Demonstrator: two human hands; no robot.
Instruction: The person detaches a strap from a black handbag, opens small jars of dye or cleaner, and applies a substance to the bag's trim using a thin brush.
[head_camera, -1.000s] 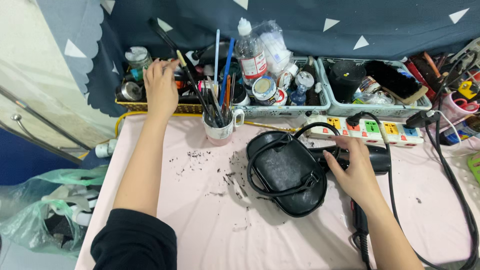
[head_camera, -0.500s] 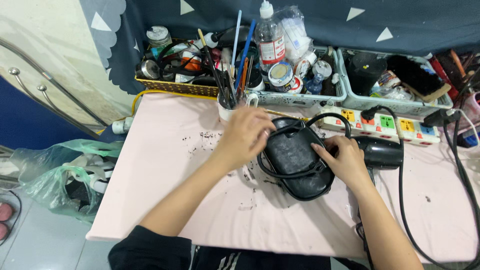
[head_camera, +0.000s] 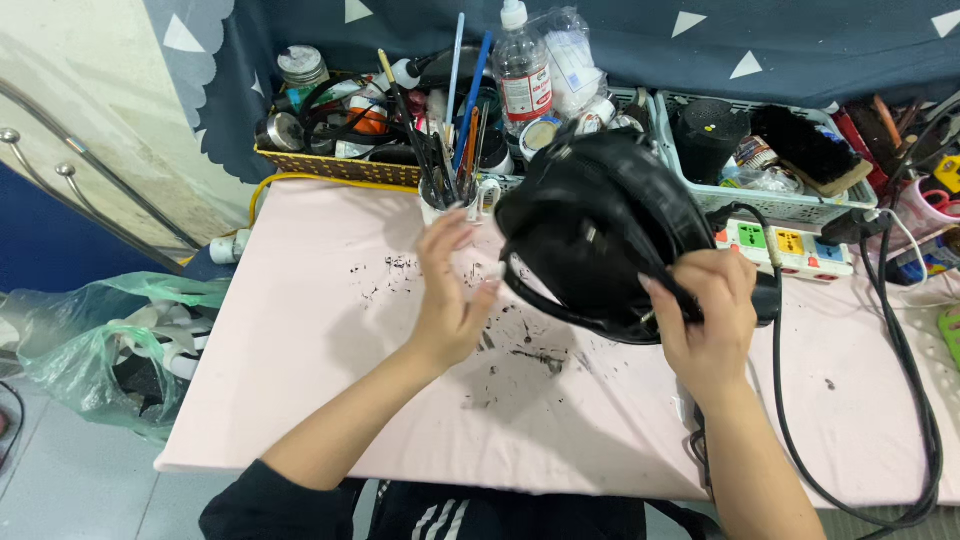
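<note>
A black hair dryer (head_camera: 600, 230) tilts up above the pink table (head_camera: 300, 380), the right hand (head_camera: 700, 320) clamped on its handle. The left hand (head_camera: 450, 295) hovers just beside it, fingers loosely apart, over dark debris (head_camera: 520, 355). A power strip (head_camera: 790, 245) lies behind.

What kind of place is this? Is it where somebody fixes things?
Probably a small repair or hobby bench. A cup of brushes and tools stands by baskets of jars, a power strip lies on the stained pink table, and the right hand holds a black device.
</note>
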